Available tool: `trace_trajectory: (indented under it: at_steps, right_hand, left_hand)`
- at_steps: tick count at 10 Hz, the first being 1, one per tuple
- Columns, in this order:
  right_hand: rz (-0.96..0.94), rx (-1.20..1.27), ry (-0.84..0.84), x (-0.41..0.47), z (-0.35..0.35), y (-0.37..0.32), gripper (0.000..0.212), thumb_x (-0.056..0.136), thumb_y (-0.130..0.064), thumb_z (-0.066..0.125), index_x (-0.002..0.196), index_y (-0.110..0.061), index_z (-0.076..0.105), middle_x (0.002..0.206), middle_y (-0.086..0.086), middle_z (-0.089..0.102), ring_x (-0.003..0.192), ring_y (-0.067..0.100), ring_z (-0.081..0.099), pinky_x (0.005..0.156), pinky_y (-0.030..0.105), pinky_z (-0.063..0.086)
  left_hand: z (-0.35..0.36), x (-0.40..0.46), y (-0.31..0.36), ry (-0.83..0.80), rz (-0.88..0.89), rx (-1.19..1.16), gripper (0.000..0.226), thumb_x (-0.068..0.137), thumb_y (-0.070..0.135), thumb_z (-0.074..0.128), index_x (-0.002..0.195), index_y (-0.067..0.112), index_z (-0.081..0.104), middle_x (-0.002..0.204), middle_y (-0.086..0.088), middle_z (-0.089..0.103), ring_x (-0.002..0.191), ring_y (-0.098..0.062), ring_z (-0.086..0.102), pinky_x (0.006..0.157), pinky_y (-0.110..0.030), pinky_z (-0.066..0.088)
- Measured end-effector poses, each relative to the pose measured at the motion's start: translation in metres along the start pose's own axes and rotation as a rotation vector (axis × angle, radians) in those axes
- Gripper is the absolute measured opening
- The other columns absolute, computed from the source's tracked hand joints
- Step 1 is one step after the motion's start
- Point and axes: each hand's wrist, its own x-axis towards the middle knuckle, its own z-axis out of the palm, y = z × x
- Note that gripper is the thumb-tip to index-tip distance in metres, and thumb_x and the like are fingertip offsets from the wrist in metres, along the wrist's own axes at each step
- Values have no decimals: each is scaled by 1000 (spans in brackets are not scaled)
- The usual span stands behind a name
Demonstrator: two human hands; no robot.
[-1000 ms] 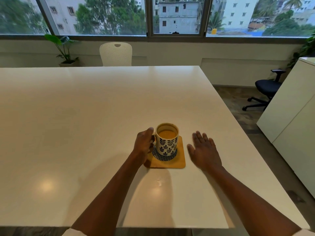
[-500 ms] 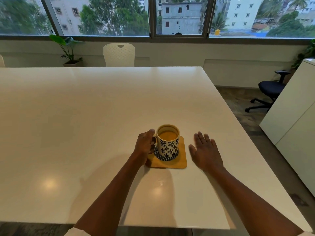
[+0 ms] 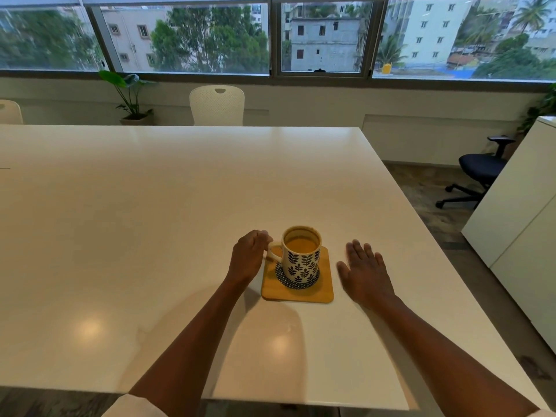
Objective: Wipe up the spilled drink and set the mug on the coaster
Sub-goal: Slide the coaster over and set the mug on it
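- Head view: the mug stands on the coaster near the table's near right corner.
- Left hand is curled at the handle; whether it grips is hidden.
- Right hand lies flat, fingers apart.
- Last step, seemingly: letting go. No spill or cloth is visible.

I see a big glossy white table reflecting two ceiling lights. A square wooden coaster lies flat on it near my edge. My right hand rests palm-down on the tabletop just beside the coaster, apart from it.
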Motion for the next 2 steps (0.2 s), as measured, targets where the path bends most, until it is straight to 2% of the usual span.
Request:
trace_trajectory:
  at_steps: [1,2]
  right_hand:
    - [6,37,-23,4,-5,-3,62,102,-40,30,155,-11,16,164,9,12,152,29,6,122,46,10]
    - [-26,64,28,9,-9,-10,57,102,-31,33,153,-7,22,163,13,17,151,30,11,123,44,13]
  left_hand:
    - [-9,7,-14,88,32,178,20,96,18,48,93,16,68,91,3,69,85,-12,61,67,-18,41]
    - [-15,11,-30,104,100,378,22,95,12,48,106,14,68,110,-3,70,104,-20,60,88,-30,47]
